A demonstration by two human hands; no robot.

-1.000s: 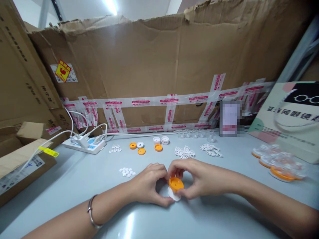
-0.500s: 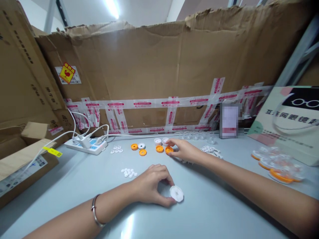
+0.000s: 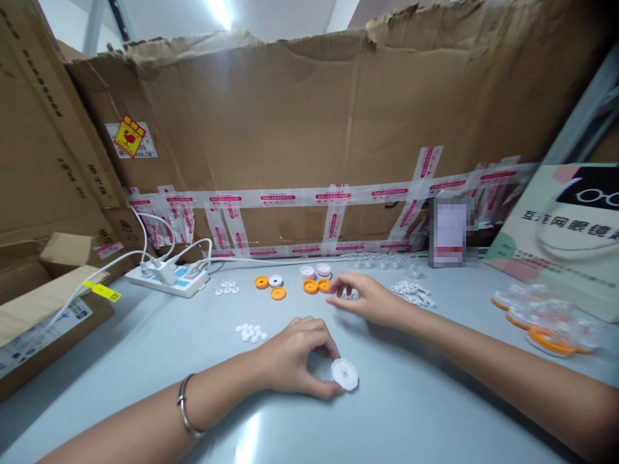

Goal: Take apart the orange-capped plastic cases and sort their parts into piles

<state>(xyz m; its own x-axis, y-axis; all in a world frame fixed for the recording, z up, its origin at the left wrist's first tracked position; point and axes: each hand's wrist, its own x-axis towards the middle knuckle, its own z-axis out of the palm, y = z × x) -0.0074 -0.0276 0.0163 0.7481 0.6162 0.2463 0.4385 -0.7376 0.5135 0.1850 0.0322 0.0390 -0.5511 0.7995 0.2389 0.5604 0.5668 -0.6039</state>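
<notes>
Cardboard (image 3: 271,129) backs the table (image 3: 411,412). White disc (image 3: 345,374) sits lower centre of frame, edge pinched by the left hand (image 3: 297,357). Right hand (image 3: 365,299), fingers parted, is nearer the orange ring (image 3: 324,285), just left of its fingertips; contact unclear.

A slim, rounded bangle (image 3: 186,420) of shiny silver-coloured metal, with a small raised knob (image 3: 181,400), circles the left forearm (image 3: 140,428). The left hand (image 3: 297,357), the right hand (image 3: 365,299) and the right forearm (image 3: 483,361) are bare.
</notes>
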